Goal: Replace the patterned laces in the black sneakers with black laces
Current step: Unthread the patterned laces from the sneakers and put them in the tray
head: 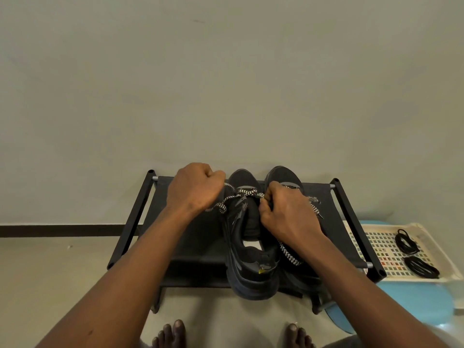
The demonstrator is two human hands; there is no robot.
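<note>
Pale wall backs a low black shoe rack [135, 217] whose fabric shelf carries the left sneaker [247, 270] and right sneaker [285, 175] side by side, right of centre. The left hand [194, 188], fisted, grips the patterned lace [244, 193] just left of the left sneaker's tongue. The right hand [288, 212] pinches that lace at its right eyelets. Both sneakers run near to far, toes at the wall, the left heel overhanging the near edge. Bare shelf lies left; at right a tray [376, 244] holds two black lace bundles [408, 241].
</note>
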